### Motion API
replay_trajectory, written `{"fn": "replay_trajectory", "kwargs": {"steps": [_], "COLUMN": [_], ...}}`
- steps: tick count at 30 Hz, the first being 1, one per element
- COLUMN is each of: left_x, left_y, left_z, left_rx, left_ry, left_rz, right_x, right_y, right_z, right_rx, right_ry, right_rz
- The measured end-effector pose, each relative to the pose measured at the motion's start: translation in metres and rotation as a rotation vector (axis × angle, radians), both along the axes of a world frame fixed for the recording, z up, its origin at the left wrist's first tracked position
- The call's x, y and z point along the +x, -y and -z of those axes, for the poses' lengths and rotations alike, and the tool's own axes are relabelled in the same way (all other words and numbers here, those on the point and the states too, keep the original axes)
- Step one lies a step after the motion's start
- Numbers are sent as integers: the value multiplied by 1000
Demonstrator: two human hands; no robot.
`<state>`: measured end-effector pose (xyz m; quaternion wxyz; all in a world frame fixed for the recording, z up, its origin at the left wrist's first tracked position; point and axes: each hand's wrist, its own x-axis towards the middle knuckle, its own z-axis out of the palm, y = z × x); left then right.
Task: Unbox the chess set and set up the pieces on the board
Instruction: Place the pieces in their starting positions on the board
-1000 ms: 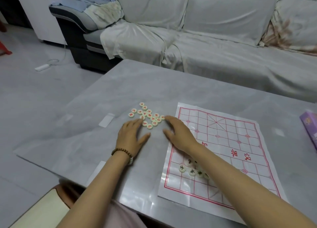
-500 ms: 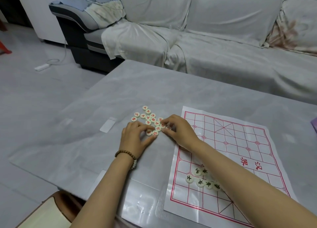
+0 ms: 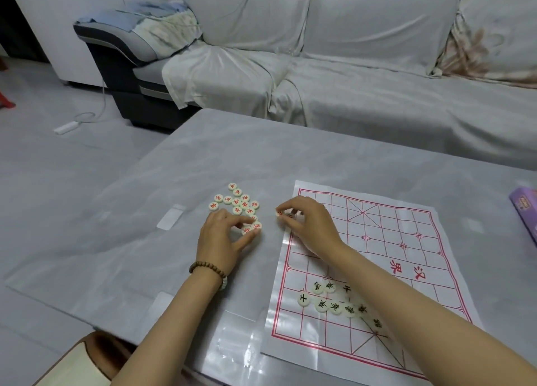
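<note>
- Gathering the red pieces [image 3: 239,201] off the table [image 3: 145,240] is looking like the step in hand. Both hands are working at the near side of that cluster, just left of the board [image 3: 406,258].
- The left hand [image 3: 222,240] is pinching a couple of red pieces between thumb and curled fingers at the cluster's near edge.
- The right hand [image 3: 311,226] is curling round red pieces between the cluster and the board's far left corner. How many it is holding cannot be told.
- Doing this well is probably meaning lifting only a few at a time, reading each character, and setting each piece on its own line crossing.
- The board is looking thin and light, so pieces are better set down gently than slid across it.
- The black pieces [image 3: 328,303] are lying in a loose bunch on the board's near half, partly under the right forearm, not yet placed.
- The purple box [image 3: 524,211] is lying at the table's right edge, well apart from both hands.
</note>
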<state>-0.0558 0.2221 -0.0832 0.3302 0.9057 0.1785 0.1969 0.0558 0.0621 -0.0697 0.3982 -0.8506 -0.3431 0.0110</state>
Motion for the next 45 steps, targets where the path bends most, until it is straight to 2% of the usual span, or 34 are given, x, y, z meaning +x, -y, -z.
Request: {"fn": "replay_trajectory", "kwargs": {"steps": [4,10,14,18,22,26,30,32,34,40,45], "left_x": [30,115,139,132,107,77,56,49,43,21,0], "left_y": [40,103,124,118,81,7,-61,-76,-76,-67,-63], "left_z": [-21,-22,-9,1,-5,0,11,15,16,15,18], "left_rx": [2,85,159,165,154,257,233,244,249,130,25], "left_ry": [47,-71,-175,-185,-116,-85,-244,-323,-324,-162,-23], "left_rz": [108,307,367,379,331,117,-84,-65,9,150,142], "right_x": [13,47,57,55,45,28,11,5,3,-4,-7], "right_y": [69,141,149,148,134,90,26,-3,-25,-48,-40], "right_z": [2,3,10,13,3,-3,0,2,5,14,15], "right_rx": [67,50,-8,-77,-83,-119,-199,-269,-313,-256,-209], "right_ry": [-52,-75,-134,-121,-72,-129,-123,-109,-65,14,77], "right_rz": [153,351,308,285,239,64,-74,-120,-140,-156,-195]}}
